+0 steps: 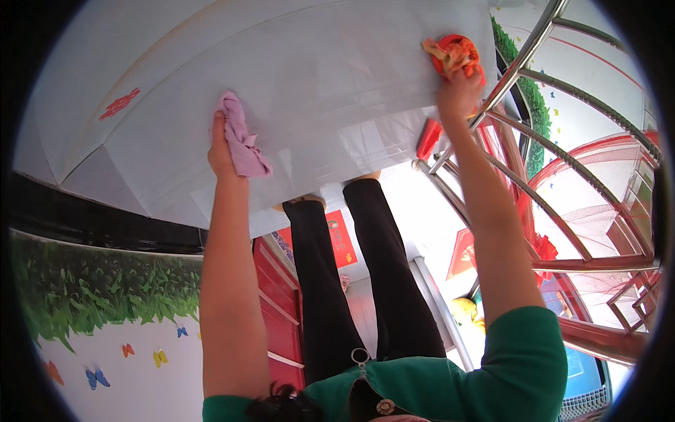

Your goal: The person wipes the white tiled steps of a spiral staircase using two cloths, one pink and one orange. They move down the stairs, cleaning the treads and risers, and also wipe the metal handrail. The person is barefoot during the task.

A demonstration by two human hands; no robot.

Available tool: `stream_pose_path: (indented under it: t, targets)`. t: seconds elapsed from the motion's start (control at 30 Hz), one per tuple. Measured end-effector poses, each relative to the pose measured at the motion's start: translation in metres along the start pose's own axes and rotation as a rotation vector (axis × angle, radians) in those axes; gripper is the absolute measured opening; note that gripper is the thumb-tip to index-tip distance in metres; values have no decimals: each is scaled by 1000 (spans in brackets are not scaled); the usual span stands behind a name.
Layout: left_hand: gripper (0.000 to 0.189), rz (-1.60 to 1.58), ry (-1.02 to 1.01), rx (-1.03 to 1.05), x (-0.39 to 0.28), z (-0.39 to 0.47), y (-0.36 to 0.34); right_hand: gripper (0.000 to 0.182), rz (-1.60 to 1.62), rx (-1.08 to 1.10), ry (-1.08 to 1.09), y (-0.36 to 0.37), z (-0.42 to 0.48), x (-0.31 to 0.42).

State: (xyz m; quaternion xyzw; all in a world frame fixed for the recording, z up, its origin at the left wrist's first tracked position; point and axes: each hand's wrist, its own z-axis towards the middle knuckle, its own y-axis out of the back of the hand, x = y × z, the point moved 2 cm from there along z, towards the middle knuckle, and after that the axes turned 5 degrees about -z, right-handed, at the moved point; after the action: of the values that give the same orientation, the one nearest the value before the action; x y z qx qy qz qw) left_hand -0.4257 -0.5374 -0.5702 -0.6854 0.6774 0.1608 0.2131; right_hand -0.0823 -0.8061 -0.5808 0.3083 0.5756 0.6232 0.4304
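My left hand point(221, 150) presses a bunched pink cloth point(242, 150) against the pale tiled floor point(316, 68), its thumb lying along the cloth's edge. Farther off to the right, my right hand point(459, 95) grips a crumpled orange-and-tan bundle that looks like cloth point(454, 57). That bundle lies in or over a round red-orange dish point(448, 39), most of which it hides. My right fingertips are partly hidden by the bundle. A red object point(430, 138), too unclear to name, lies near my right wrist at the edge of the tiles.
A stainless steel railing point(509, 87) runs close along my right arm. My black-trousered legs point(321, 253) stand below the tile edge. Left is a wall with printed grass point(105, 290) and butterfly stickers point(97, 378). A red mat point(340, 240) shows between my legs. The tiles bear a red mark point(120, 104).
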Motion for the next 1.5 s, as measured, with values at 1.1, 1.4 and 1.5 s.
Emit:
stream_pose_path:
  t: [1.1, 1.4, 1.5]
  targets:
    - [68, 108, 47, -46, -4, 16, 13, 36, 670, 320, 839, 13, -38, 125]
    - [72, 82, -6, 57, -1, 15, 13, 34, 51, -215, -17, -15, 36, 14]
    - [72, 110, -27, 63, -2, 5, 13, 36, 50, -149, -44, -8, 36, 22]
